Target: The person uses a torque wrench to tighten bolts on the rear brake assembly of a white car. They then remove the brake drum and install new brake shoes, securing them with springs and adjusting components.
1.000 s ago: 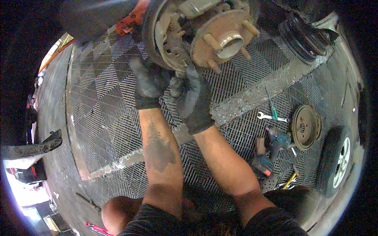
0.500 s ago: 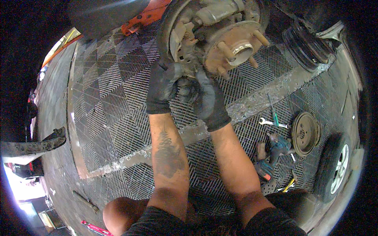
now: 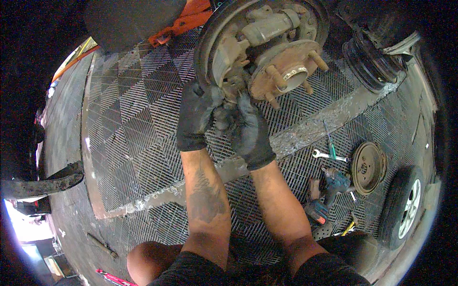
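Note:
A rusty wheel hub [image 3: 265, 71] with bare studs sits at the top centre, in front of a round brake backing plate [image 3: 202, 57]. A curved brake shoe [image 3: 226, 61] shows on the hub's left, and a wheel cylinder [image 3: 269, 29] above it. Both my hands wear black gloves and meet at the assembly's lower edge. My left hand [image 3: 194, 117] has its fingers curled in under the shoe's lower end. Close beside it, my right hand [image 3: 250, 131] is closed, its thumb pointing up below the hub. What the fingers grip is hidden between the gloves.
On the grated floor to the right lie a screwdriver [image 3: 330, 140], a wrench [image 3: 329, 155], a cordless impact driver [image 3: 334, 183] and a brake drum [image 3: 367, 169]. A wheel with a tyre [image 3: 403, 207] stands farther right. An orange jack [image 3: 181, 24] is behind the backing plate.
The view has tilted slightly, so the hub and floor items sit a little lower in the picture. Both hands stay together at the assembly's lower edge, with only small finger movement.

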